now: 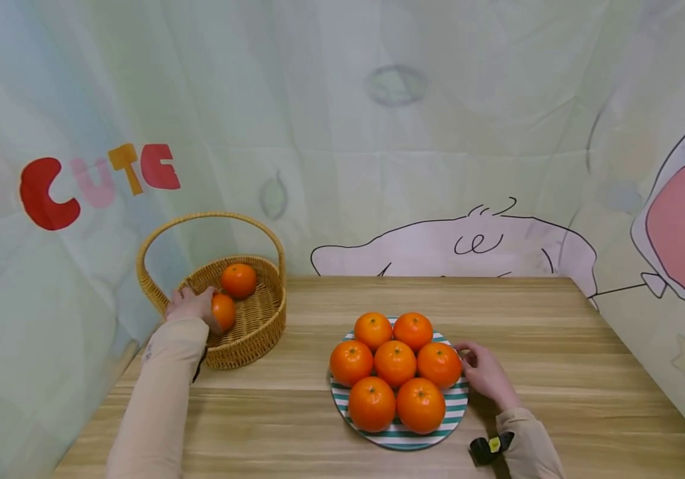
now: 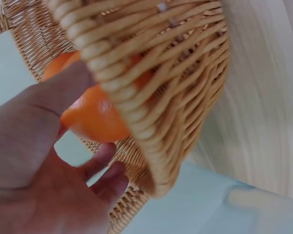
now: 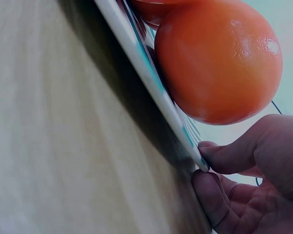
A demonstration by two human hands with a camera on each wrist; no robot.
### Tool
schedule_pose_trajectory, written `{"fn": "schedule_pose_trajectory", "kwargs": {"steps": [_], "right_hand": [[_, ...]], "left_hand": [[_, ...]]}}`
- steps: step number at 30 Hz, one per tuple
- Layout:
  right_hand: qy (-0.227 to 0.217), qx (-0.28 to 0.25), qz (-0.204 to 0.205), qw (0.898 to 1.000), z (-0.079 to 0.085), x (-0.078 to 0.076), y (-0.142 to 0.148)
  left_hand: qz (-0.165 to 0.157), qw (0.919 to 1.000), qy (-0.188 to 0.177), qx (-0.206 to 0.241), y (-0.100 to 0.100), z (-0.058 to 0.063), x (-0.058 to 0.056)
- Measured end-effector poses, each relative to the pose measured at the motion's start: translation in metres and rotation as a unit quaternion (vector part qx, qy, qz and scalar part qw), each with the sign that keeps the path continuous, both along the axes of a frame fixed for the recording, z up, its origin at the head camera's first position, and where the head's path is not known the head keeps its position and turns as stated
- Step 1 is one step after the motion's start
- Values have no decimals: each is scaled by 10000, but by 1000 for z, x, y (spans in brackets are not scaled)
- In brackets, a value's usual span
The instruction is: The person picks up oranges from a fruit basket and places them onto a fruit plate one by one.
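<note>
At the left, my left hand [image 1: 189, 307] reaches over the rim of a wicker basket [image 1: 264, 332] and holds an orange [image 1: 223, 313] inside it. In the left wrist view the thumb lies against that orange [image 2: 97, 114], and some fingers are hidden behind it. Another orange [image 1: 238, 280] lies in the basket beside it. My right hand [image 1: 486, 372] pinches the right rim of a striped plate [image 1: 399, 439], thumb above and finger below, seen in the right wrist view. Several oranges [image 1: 395, 364] sit on the plate, one [image 3: 219, 61] close above the thumb.
The basket's tall arched handle [image 1: 216, 216] stands upright over it. Both basket and plate are on a wooden table [image 1: 294, 412]. A printed curtain [image 1: 330, 133] hangs behind the table and along its sides.
</note>
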State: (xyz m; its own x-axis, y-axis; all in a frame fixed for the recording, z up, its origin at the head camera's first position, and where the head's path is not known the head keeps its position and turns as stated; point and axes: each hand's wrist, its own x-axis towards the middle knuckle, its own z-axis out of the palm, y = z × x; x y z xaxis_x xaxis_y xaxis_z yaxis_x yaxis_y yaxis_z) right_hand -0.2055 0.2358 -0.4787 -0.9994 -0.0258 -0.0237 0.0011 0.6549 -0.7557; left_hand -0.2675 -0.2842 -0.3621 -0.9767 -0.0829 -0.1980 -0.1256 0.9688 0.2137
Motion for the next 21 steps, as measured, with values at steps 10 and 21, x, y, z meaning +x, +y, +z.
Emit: {"fn": "schedule_pose_trajectory", "kwargs": {"steps": [10, 21], "right_hand": [[55, 36, 16, 10000, 1, 0, 0], [5, 51, 8, 10000, -1, -1, 1]], "left_hand": [[-227, 9977, -465, 438, -2, -6, -4], [-262, 9987, 285, 327, -6, -17, -10]]}}
